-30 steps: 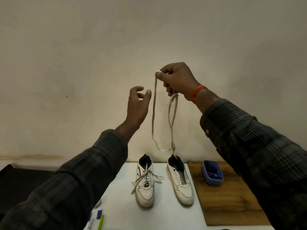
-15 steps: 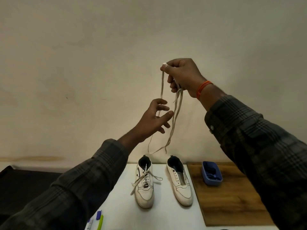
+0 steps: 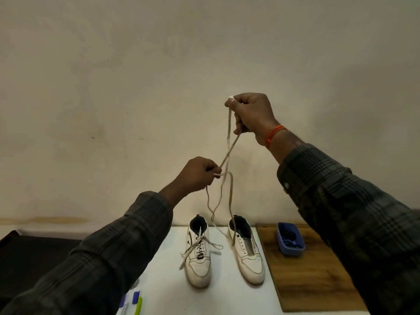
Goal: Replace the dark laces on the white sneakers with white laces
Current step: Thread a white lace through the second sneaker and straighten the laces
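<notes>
Both hands (image 3: 251,114) pinch flat woven lace (image 3: 229,133)

Both arms are reaching forward and upward, in dark checked sleeves. The right hand (image 3: 251,114) is staying highest, with its fingers curled and thumb and forefinger pinching the white lace (image 3: 228,142) at its tip. The left hand (image 3: 197,175) is lower and more to the left, and its curled fingers are gripping the same lace near its other tip.
</notes>
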